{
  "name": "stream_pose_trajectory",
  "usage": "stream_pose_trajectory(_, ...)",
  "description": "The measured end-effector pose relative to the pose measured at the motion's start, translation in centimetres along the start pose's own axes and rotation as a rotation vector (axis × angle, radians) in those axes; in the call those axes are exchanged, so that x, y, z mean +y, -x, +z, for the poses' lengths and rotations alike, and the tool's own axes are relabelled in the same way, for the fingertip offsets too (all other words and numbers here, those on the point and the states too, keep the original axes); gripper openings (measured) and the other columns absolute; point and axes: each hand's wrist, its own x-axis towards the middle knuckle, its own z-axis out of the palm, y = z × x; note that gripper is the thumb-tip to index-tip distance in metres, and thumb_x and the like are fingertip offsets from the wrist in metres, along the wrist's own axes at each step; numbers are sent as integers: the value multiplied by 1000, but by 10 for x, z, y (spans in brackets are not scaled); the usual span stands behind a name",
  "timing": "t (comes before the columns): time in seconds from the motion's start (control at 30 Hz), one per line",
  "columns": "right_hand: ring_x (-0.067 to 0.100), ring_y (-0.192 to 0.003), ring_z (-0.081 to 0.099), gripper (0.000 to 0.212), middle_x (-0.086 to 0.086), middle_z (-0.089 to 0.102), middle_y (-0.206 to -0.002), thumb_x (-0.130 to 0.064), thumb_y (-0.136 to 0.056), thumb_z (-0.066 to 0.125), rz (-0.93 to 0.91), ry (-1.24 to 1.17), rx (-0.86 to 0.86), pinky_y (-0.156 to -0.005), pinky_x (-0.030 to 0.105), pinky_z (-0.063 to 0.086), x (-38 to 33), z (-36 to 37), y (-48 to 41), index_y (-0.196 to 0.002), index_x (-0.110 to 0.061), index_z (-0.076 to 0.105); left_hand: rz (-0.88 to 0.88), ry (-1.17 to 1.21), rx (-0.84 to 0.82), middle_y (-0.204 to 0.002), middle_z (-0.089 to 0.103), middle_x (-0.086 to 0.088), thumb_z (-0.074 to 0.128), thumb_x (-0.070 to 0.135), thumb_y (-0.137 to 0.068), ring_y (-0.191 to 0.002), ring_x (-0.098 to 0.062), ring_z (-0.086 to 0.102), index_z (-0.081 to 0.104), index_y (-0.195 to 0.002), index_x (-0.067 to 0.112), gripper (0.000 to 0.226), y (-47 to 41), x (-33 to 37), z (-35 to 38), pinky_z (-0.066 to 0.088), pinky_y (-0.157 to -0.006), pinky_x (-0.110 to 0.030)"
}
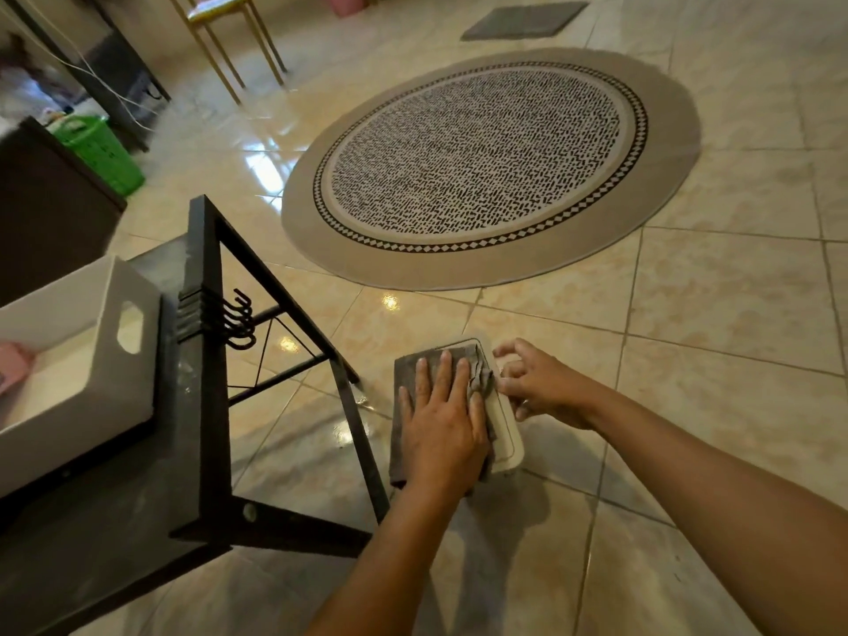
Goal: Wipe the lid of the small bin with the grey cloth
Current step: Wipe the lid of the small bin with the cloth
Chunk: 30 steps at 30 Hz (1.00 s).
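The small bin stands on the tiled floor, and only its white lid shows, mostly along the right edge. A grey cloth lies spread over most of the lid and hangs over its left side. My left hand rests flat on the cloth with fingers spread, pressing it onto the lid. My right hand is at the lid's right edge, its curled fingers touching the rim and the bunched cloth corner. The bin's body is hidden under the lid and my hands.
A black metal table frame with hooks stands just left of the bin, with a white box on it. A round patterned rug lies beyond. A green basket and chair legs are far left.
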Motion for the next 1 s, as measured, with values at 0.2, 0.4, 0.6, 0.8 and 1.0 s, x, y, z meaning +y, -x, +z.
stream_pose_trajectory(0.2,23,-69,58,79,22,57,-92,12,-89,50,-34,-33,-101,-57,33,56,-4,-7,-3,-148,-35,27,-15,-46,-4,-164,-7,5,14,46,-104,-148,-21,-19,2,-156,30,56,-17,19,4,-7,-120,-51)
stream_pose_trajectory(0.4,15,-58,55,81,13,51,-76,13,-88,48,-27,-57,-87,-54,29,55,1,-9,-4,-150,-35,28,-22,-2,10,-164,-8,6,7,51,-100,-148,-20,-23,1,-156,32,59,12,14,8,-11,-119,-48)
stream_pose_trajectory(0.6,13,-56,57,75,12,53,-75,9,-92,53,-52,-77,-67,-54,29,56,6,-5,-6,-149,-35,31,-109,6,1,-165,-7,2,16,44,-105,-148,-21,-19,2,-156,28,55,-24,16,0,-6,-120,-52)
stream_pose_trajectory(0.8,17,-62,57,74,18,51,-74,7,-93,51,-74,-47,-52,-57,29,55,12,-6,-9,-151,-34,30,-84,17,19,-162,-13,5,5,50,-100,-147,-21,-25,-5,-153,31,57,35,33,14,-14,-117,-49)
stream_pose_trajectory(1.0,19,-62,54,76,9,52,-72,9,-91,53,-65,-58,-54,-57,31,54,11,-5,-9,-151,-33,30,-187,4,-40,-163,-18,2,12,42,-105,-146,-22,-26,-7,-155,24,57,-18,32,-4,-11,-119,-51)
